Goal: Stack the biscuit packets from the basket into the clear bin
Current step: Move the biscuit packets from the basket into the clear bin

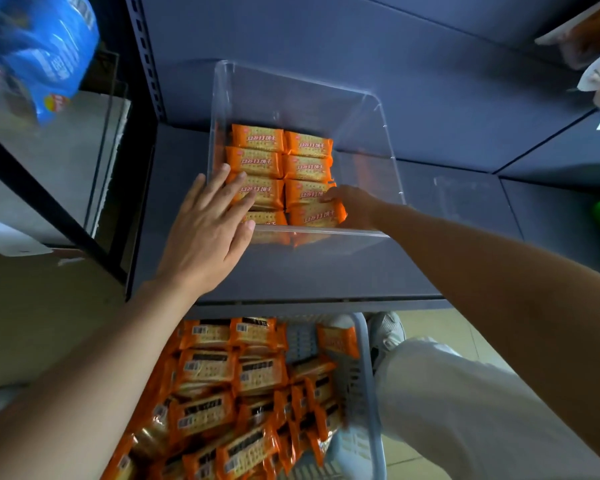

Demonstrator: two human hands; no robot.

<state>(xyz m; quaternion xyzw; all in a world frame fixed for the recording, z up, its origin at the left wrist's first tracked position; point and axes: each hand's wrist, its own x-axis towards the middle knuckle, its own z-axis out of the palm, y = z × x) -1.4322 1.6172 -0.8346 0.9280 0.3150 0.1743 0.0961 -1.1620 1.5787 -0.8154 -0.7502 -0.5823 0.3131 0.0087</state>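
A clear bin (385, 140) stands on a dark grey shelf (326, 268). Inside it, several orange biscuit packets (257, 138) lie flat in two columns. My left hand (208, 233) has straight fingers spread over the bin's near left corner, its fingertips on the left column of packets. My right hand (355, 206) reaches into the bin from the right, its fingers curled on the nearest right-column packet (316, 216). Below the shelf a pale blue basket (364, 393) holds a pile of many orange packets (222, 403).
A dark metal rack post (146, 57) rises left of the bin. A blue snack bag (39, 53) hangs at top left. A second clear container (465, 199) sits on the shelf to the right. My leg in pale trousers (465, 410) stands beside the basket.
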